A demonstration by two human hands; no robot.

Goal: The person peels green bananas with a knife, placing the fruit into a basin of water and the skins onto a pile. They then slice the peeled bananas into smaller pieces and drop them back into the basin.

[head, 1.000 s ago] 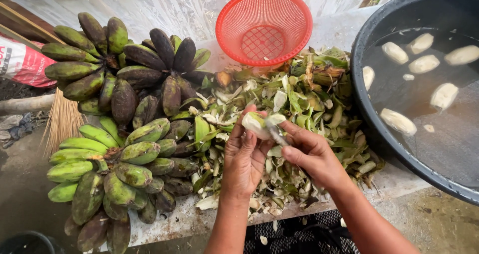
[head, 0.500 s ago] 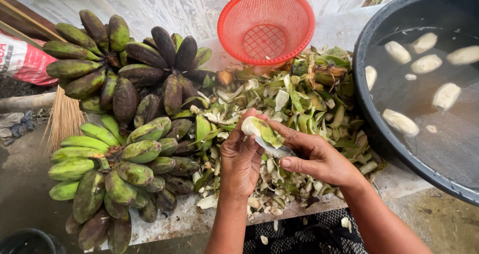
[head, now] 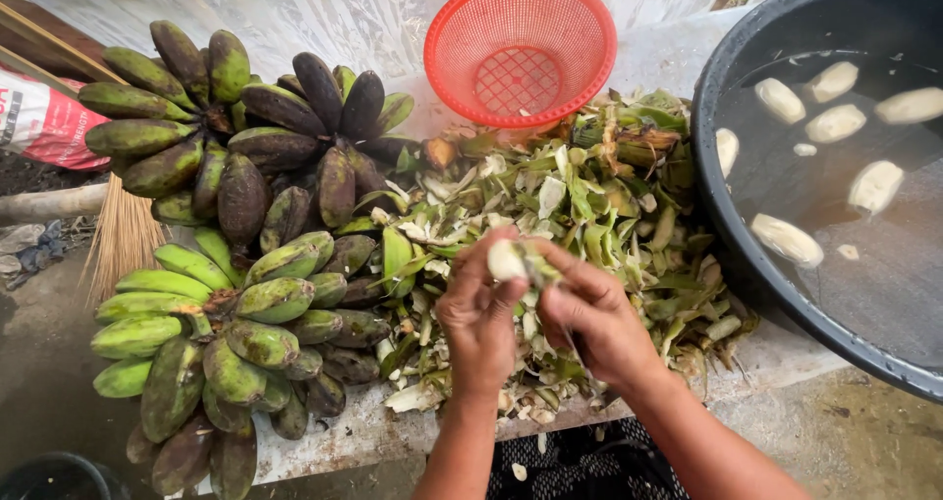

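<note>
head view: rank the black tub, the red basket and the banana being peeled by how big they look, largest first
1. black tub, cut off by the frame edge, still plainly the largest
2. red basket
3. half-peeled banana held between left hand and right hand, smallest though nearest the camera

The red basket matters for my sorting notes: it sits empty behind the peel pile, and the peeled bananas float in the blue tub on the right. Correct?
Not quite: the tub is black, not blue, as the head view shows. The red basket does sit nearly empty behind the peel pile, and the peeled bananas float in that tub.
</note>
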